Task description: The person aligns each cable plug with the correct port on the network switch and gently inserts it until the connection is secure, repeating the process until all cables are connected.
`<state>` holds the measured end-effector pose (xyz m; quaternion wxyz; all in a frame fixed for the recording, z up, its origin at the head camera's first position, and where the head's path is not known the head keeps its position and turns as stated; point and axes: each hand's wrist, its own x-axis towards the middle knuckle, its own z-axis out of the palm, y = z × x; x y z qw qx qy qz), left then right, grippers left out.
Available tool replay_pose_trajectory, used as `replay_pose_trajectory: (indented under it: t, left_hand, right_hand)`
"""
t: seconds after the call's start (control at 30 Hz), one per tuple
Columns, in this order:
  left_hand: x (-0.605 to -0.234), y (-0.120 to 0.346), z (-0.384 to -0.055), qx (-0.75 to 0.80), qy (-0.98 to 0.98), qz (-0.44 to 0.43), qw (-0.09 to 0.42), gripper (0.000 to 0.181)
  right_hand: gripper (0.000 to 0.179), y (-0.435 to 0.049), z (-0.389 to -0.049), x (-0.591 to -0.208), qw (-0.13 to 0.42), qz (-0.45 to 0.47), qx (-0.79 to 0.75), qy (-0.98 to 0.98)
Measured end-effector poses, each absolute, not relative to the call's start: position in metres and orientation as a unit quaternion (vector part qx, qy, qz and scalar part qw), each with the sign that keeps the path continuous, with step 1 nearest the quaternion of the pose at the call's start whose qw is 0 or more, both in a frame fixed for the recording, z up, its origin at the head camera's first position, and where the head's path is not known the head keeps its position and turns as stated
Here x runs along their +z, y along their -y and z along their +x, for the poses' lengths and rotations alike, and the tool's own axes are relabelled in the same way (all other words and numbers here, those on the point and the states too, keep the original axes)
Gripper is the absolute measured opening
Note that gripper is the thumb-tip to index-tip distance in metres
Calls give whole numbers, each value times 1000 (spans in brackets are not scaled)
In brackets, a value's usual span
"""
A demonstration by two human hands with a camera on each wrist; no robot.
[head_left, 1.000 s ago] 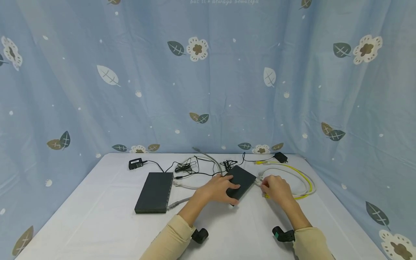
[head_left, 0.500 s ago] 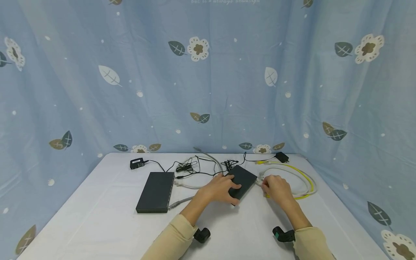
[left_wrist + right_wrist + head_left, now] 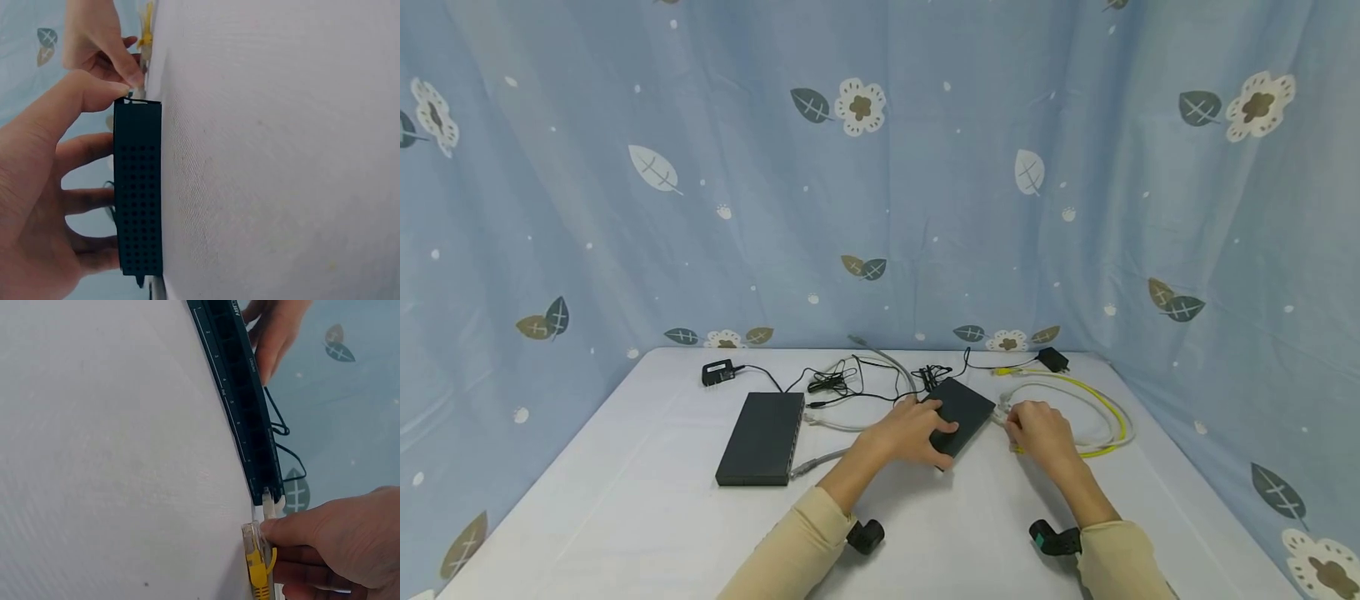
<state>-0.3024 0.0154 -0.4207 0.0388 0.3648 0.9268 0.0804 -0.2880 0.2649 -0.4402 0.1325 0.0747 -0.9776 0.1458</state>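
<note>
My left hand (image 3: 908, 433) rests on a black network switch (image 3: 962, 410), fingers spread over its top and thumb at the front corner. The switch lies turned at an angle, its row of numbered ports (image 3: 245, 415) facing my right hand. In the right wrist view, my right hand (image 3: 340, 544) pinches a pale network cable's plug (image 3: 268, 505) at the port nearest the end of the row. Right beside it lies the clear plug (image 3: 251, 536) of a yellow network cable (image 3: 1118, 414). Part of the pinched cable is hidden behind my right fingers.
A second black switch (image 3: 762, 437) lies to the left, with grey cable ends (image 3: 814, 464) near its port side. Bundled black power cords (image 3: 827, 382) run along the back to two adapters, one at left (image 3: 718, 373) and one at right (image 3: 1052, 359). A patterned curtain (image 3: 880, 208) hangs behind.
The head view has shifted slightly. Both hands keep their places, left on the switch and right at the plug.
</note>
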Motion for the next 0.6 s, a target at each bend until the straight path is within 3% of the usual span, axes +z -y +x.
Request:
replay_pose_trajectory:
  t: [0.6]
  left_hand:
    - [-418,-17,-301,74,-928,363,35,60]
  right_hand:
    - [13,-264,-286,-441,154,87,138,974]
